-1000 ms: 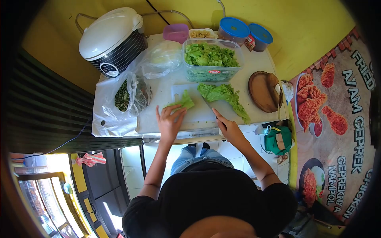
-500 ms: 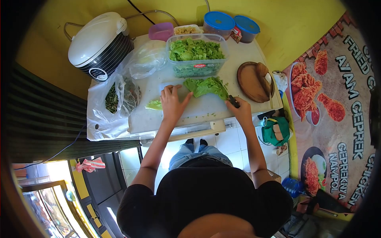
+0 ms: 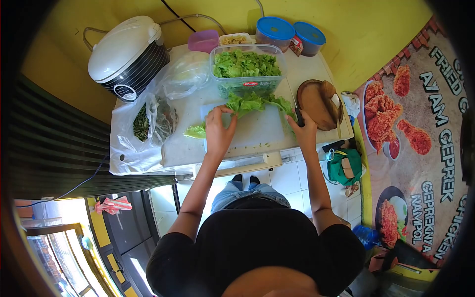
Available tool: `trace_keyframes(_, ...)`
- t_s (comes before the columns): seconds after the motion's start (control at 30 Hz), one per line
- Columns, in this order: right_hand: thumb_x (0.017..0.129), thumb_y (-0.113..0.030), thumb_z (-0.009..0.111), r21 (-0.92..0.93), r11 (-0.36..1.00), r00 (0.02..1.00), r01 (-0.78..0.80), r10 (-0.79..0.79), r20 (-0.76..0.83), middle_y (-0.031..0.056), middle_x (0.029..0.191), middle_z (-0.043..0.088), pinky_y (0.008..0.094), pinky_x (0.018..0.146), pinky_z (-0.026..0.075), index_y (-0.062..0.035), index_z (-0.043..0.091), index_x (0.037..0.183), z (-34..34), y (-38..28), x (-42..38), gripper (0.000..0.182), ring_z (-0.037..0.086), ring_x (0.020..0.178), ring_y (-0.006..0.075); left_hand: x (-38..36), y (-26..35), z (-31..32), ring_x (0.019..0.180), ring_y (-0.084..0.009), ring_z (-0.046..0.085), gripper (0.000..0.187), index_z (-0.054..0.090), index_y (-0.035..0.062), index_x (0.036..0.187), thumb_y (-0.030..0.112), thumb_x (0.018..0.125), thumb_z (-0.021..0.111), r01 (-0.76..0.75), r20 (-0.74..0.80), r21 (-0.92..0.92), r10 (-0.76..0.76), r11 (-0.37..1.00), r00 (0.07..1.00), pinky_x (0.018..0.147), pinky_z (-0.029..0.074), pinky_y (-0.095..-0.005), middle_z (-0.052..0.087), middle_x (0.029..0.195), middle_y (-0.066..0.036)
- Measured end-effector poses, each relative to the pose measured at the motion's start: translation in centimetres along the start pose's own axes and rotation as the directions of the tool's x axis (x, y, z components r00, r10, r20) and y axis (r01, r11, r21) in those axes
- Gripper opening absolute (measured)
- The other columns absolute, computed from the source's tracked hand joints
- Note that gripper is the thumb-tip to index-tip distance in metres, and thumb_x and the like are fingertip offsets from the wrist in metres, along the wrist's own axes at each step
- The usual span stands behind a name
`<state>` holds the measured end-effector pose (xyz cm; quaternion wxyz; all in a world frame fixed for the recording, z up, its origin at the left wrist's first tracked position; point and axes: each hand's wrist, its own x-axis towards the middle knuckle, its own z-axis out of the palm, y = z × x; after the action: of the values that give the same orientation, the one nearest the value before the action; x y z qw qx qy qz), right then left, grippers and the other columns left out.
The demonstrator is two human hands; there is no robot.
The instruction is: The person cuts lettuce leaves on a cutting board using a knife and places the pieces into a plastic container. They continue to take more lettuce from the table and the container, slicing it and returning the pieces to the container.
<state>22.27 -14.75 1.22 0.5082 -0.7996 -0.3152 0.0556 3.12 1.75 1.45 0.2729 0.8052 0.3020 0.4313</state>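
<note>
Green lettuce [image 3: 250, 102] stretches between my hands over a white cutting board [image 3: 260, 128], just in front of a clear tub [image 3: 247, 85] of cut lettuce. My left hand [image 3: 219, 129] pinches the lettuce's left end between thumb and fingers. In my right hand [image 3: 304, 131] is a knife with a black handle [image 3: 299, 117]; its blade cannot be made out. The thumb and fingers of that hand are at the lettuce's right end. A pale lettuce piece [image 3: 196, 130] lies left of my left hand. Small green scraps dot the board's front edge.
A rice cooker [image 3: 129, 57] and a plastic bag of dark greens [image 3: 141, 123] stand at the left. Behind the tub are a purple container [image 3: 203, 41] and blue-lidded tubs [image 3: 274, 28]. A wooden mortar [image 3: 315, 104] with a pestle sits at the right.
The lettuce has been lifted and spread between my hands. My right hand has moved slightly up and right, its knife handle now more upright. My left hand's fingers have drawn together on the leaf.
</note>
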Motion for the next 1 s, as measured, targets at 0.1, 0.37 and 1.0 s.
trace_keyframes(0.1, 0.083, -0.023, 0.076, 0.055, 0.998, 1.0, -0.001, 0.0, 0.012, 0.0016, 0.066, 0.053, 0.0259, 0.054, 0.036, -0.0002, 0.067, 0.103, 0.2, -0.2, -0.6, 0.032, 0.041, 0.059, 0.0093, -1.8, 0.8, -1.0, 0.092, -0.033, 0.06, 0.019, 0.056, 0.0029, 0.094, 0.001, 0.08, 0.07, -0.03, 0.007, -0.101, 0.031, 0.994, 1.0, 0.078, 0.049, -0.0414, 0.062, 0.097, -0.014)
trace_keyframes(0.37, 0.083, -0.021, 0.076, 0.079, 0.996, 0.999, -0.028, 0.026, 0.023, -0.0009, 0.063, 0.05, 0.025, 0.05, 0.032, -0.0028, 0.068, 0.103, 1.2, 1.4, -1.0, 0.029, 0.039, 0.057, 0.0069, -1.6, 0.2, -2.5, 0.1, -0.0177, 0.059, 0.038, 0.051, 0.0019, 0.117, -0.009, 0.083, 0.063, 0.215, -0.129, -0.342, -0.272, 0.915, 0.954, 0.083, 0.055, -0.0313, 0.056, 0.11, -0.01)
trace_keyframes(1.0, 0.081, -0.035, 0.077, -0.007, 1.0, 0.892, 0.023, -0.017, 0.451, 0.0079, 0.061, 0.055, 0.0299, 0.051, 0.038, -0.0011, 0.07, 0.099, 3.6, -2.4, -3.7, 0.039, 0.045, 0.053, 0.0139, -2.6, 0.3, -3.1, 0.135, -0.0367, 0.035, 0.061, 0.052, 0.0124, 0.134, 0.033, 0.082, 0.075, -0.182, 0.194, 0.307, 0.126, 0.934, 0.973, 0.109, 0.025, -0.0599, 0.044, 0.141, -0.016)
